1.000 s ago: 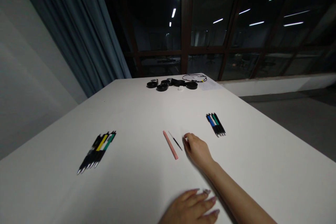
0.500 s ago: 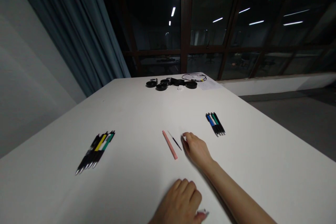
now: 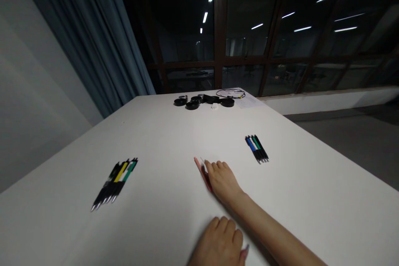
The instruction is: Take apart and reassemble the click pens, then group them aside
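Observation:
A slim pink pen barrel (image 3: 201,171) lies on the white table (image 3: 168,133). Just right of it, the pale tip of a thin pen refill (image 3: 202,159) pokes out beyond my right hand (image 3: 222,181). The fingers of that hand are curled down at the refill and hide most of it, along with part of the barrel's right side. My left hand (image 3: 220,239) rests closed at the bottom edge of the view. A small greyish tip (image 3: 247,248) shows by its thumb, the remainder being hidden.
Several pens (image 3: 115,183) lie side by side at the left, one yellow and one green among them. Another row of pens (image 3: 257,149) lies at the right. Black tape-like rolls (image 3: 192,104), a black cable (image 3: 231,92) and papers (image 3: 249,102) occupy the far end.
My right hand has moved left, from beside the pen refill to over it, now covering most of it. My left hand has shifted slightly right and stays closed.

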`<move>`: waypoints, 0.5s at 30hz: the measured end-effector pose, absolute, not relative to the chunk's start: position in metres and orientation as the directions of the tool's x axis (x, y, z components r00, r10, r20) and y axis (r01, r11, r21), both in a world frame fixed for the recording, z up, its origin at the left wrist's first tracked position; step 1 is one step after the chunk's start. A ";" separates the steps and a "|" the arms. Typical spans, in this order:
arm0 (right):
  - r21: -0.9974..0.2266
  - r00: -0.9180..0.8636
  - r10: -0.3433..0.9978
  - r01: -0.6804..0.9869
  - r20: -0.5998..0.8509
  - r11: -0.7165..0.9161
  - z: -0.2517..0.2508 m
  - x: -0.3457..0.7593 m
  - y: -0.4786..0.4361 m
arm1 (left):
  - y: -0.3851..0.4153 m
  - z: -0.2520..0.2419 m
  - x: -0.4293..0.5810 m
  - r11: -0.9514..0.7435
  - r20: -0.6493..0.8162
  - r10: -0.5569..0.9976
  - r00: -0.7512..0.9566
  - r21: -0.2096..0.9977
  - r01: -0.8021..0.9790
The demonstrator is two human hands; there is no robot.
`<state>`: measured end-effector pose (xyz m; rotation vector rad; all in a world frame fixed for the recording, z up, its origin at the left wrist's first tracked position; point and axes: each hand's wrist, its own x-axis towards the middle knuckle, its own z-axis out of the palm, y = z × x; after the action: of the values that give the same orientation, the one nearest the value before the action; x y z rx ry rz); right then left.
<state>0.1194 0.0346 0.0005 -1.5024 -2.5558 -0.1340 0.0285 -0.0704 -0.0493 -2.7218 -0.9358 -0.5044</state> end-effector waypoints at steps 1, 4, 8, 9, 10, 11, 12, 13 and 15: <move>0.006 -0.482 0.857 0.872 0.179 0.489 0.002 0.118 0.036 | -0.070 -0.050 0.029 -0.762 0.423 0.545 0.724 -0.109 0.638; 0.054 -0.521 0.845 0.853 0.117 0.518 0.010 0.115 0.041 | -0.070 -0.050 0.029 -0.746 0.489 0.505 0.711 -0.167 0.644; 0.086 -0.573 0.818 0.818 0.041 0.569 0.015 0.109 0.046 | -0.069 -0.049 0.028 -0.741 0.548 0.494 0.675 -0.141 0.656; 0.099 -0.579 0.815 0.813 0.025 0.574 0.016 0.107 0.046 | -0.069 -0.048 0.028 -0.738 0.562 0.499 0.660 -0.124 0.663; 0.119 -0.583 0.813 0.807 0.009 0.578 0.016 0.105 0.047 | -0.068 -0.046 0.027 -0.736 0.570 0.505 0.648 -0.108 0.669; 0.143 -0.588 0.808 0.800 -0.007 0.583 0.016 0.104 0.047 | -0.068 -0.045 0.027 -0.736 0.571 0.512 0.641 -0.093 0.671; 0.168 -0.594 0.804 0.790 -0.023 0.589 0.016 0.102 0.047 | -0.067 -0.043 0.026 -0.738 0.569 0.519 0.637 -0.078 0.671; 0.187 -0.600 0.799 0.781 -0.037 0.596 0.017 0.101 0.047 | -0.066 -0.040 0.024 -0.739 0.568 0.526 0.633 -0.062 0.671; 0.194 -0.616 0.786 0.767 -0.046 0.612 0.018 0.101 0.047 | -0.063 -0.034 0.021 -0.732 0.558 0.562 0.611 -0.010 0.682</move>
<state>0.1007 0.0469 0.0178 -1.4200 -2.9323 -0.2550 0.0208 -0.0632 -0.0344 -2.6154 -1.0249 -0.7914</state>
